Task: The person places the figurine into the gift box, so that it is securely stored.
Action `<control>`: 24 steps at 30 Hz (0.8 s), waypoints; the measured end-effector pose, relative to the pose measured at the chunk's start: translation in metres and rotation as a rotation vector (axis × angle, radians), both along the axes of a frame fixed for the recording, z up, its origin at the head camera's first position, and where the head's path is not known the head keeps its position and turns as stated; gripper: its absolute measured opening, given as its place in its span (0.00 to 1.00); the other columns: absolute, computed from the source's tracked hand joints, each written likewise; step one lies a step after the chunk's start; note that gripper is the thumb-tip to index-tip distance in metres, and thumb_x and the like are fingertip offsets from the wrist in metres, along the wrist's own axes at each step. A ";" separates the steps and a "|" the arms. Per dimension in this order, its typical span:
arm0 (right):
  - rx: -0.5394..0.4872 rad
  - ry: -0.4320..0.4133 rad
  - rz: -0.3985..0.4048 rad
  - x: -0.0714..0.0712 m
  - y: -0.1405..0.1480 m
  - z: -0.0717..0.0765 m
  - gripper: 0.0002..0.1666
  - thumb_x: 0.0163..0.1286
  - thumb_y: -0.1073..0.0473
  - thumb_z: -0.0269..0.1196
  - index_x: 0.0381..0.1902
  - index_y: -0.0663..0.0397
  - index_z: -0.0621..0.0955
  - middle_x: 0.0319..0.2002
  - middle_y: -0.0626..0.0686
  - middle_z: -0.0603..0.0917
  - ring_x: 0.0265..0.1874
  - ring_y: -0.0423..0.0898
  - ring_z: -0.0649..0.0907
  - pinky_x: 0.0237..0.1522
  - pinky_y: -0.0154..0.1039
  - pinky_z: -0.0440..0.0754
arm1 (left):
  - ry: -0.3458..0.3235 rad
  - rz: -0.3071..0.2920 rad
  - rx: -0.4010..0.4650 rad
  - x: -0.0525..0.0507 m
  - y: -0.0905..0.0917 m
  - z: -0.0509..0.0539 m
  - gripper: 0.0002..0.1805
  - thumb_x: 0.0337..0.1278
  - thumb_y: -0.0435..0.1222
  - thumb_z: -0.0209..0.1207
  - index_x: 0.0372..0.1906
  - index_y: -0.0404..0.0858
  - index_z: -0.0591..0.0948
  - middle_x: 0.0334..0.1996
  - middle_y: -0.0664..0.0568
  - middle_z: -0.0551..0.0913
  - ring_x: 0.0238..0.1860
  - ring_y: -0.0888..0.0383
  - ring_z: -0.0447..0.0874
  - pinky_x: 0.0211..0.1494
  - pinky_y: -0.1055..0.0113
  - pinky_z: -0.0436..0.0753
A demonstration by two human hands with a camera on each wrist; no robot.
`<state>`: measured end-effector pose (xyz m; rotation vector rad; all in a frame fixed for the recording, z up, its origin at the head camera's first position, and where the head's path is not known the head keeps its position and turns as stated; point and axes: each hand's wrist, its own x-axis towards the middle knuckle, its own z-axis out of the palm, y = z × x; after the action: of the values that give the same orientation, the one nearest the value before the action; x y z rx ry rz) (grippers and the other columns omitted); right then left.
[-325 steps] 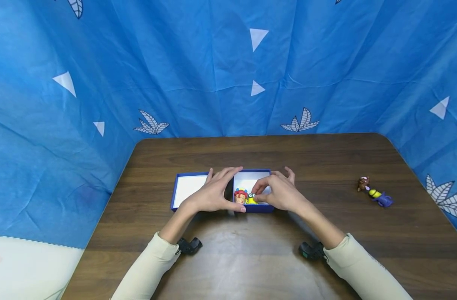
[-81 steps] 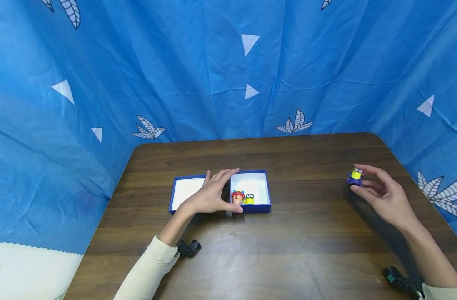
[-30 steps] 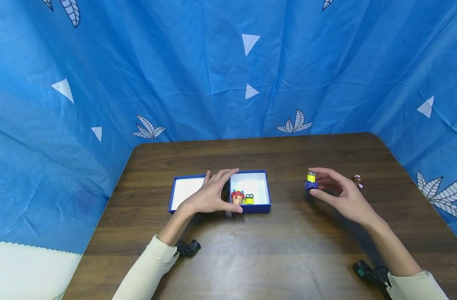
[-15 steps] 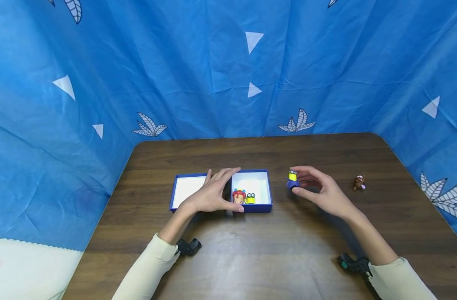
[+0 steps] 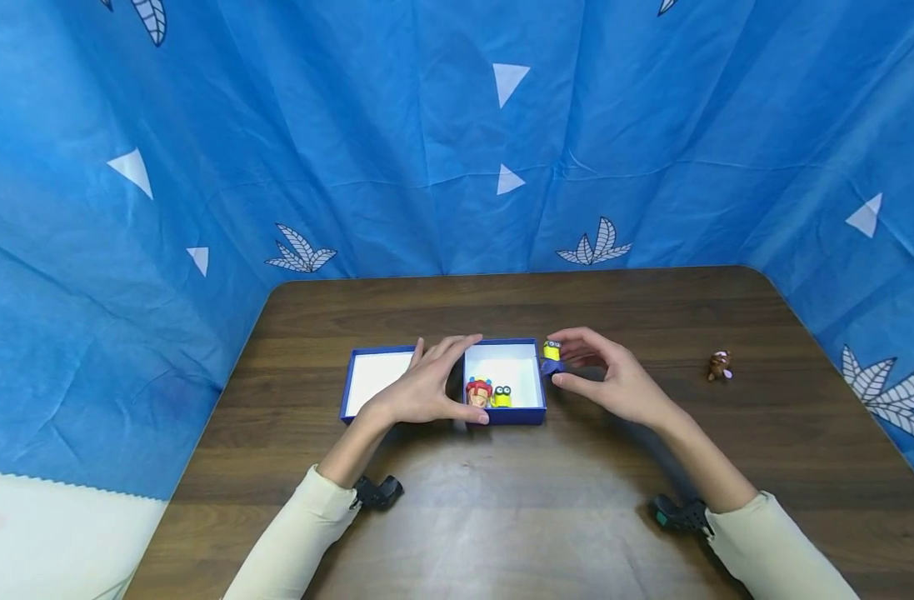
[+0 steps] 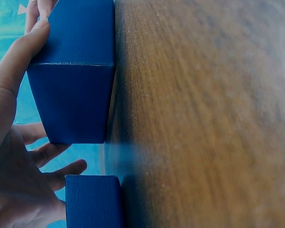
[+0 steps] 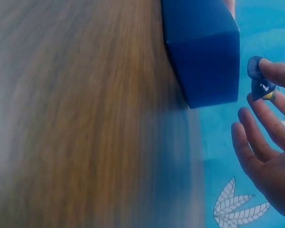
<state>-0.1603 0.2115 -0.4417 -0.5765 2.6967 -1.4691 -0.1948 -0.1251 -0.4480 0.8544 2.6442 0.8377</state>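
In the head view my left hand spans the left side of a blue box with a white inside, thumb at the front wall and fingers toward the back. Inside, along the front wall, sit a red-haired toy figure and a small yellow minion figure. My right hand pinches another minion figure, yellow above and purple-blue below, upright by the box's right rim. The right wrist view shows this minion figure between thumb and fingertips, apart from the box.
A blue-edged lid with a white inside lies left of the box, partly under my left hand. One small brown figure stands on the wooden table at the right. Blue patterned cloth hangs behind the table.
My right hand has taken the purple-blue minion figure from the right side and carried it left to the box's rim. Earlier it was inside the box. The left hand has stayed put.
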 end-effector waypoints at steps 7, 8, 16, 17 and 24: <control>0.008 0.006 0.035 -0.005 -0.014 -0.001 0.32 0.71 0.51 0.76 0.69 0.39 0.79 0.60 0.49 0.86 0.56 0.50 0.86 0.60 0.58 0.85 | -0.019 0.003 0.009 0.000 0.000 0.000 0.68 0.47 0.66 0.78 0.88 0.54 0.53 0.85 0.50 0.62 0.86 0.46 0.60 0.86 0.25 0.31; 0.014 0.008 0.038 -0.005 -0.015 -0.001 0.32 0.70 0.51 0.77 0.69 0.38 0.79 0.59 0.48 0.87 0.55 0.49 0.86 0.59 0.55 0.85 | -0.021 0.003 0.008 -0.001 0.000 0.000 0.68 0.47 0.66 0.78 0.88 0.54 0.54 0.85 0.50 0.62 0.86 0.46 0.60 0.86 0.25 0.31; 0.071 0.048 0.059 -0.014 -0.023 -0.001 0.30 0.69 0.50 0.77 0.66 0.37 0.81 0.53 0.45 0.88 0.46 0.47 0.81 0.43 0.38 0.81 | -0.019 0.002 -0.003 -0.001 -0.001 0.000 0.68 0.47 0.67 0.78 0.88 0.55 0.54 0.84 0.50 0.62 0.86 0.47 0.61 0.85 0.24 0.32; 0.080 0.054 0.059 -0.014 -0.024 -0.002 0.30 0.69 0.50 0.77 0.66 0.37 0.81 0.53 0.46 0.88 0.45 0.47 0.81 0.42 0.38 0.80 | -0.019 0.001 -0.003 -0.001 -0.001 0.000 0.67 0.47 0.67 0.78 0.88 0.55 0.53 0.84 0.50 0.62 0.86 0.47 0.61 0.85 0.24 0.32; 0.137 0.111 0.023 -0.014 -0.033 -0.003 0.31 0.67 0.50 0.78 0.67 0.39 0.81 0.56 0.48 0.85 0.45 0.52 0.80 0.41 0.45 0.81 | -0.027 -0.004 -0.004 -0.001 0.000 0.000 0.67 0.48 0.66 0.78 0.88 0.56 0.52 0.85 0.51 0.61 0.86 0.46 0.59 0.86 0.26 0.30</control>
<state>-0.1738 0.1788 -0.4445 -0.6983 2.8351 -1.2710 -0.1958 -0.1253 -0.4476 0.8405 2.6195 0.8364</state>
